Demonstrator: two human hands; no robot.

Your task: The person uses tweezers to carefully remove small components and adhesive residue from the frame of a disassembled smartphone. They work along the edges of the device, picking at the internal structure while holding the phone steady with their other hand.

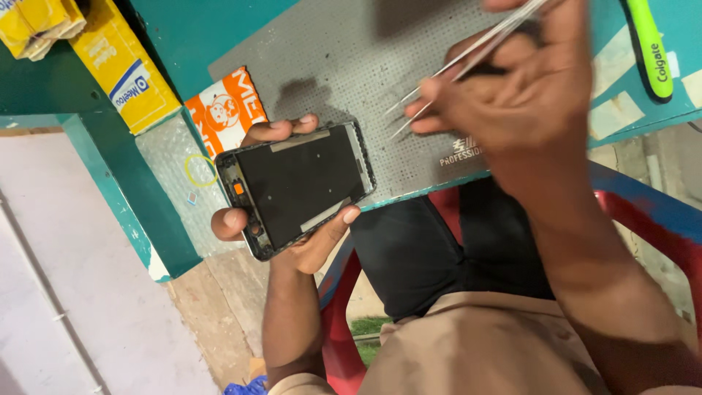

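Note:
My left hand (303, 241) cradles an opened dark phone frame (296, 186) from below, fingers wrapped around its edges, at the front edge of the grey perforated work mat (329, 58). The phone shows a black inner panel, an orange part at its left end and pale strips. My right hand (512, 95) is above the mat to the right of the phone, pinching a pair of metal tweezers (457, 62) whose tips point down-left toward the phone's upper right corner without touching it.
A teal table (110, 197) carries the mat. On it lie an orange and white packet (223, 110), a yellow box (124, 66), bubble wrap (179, 183) and a green toothbrush (651, 47). A red chair (643, 219) is under me.

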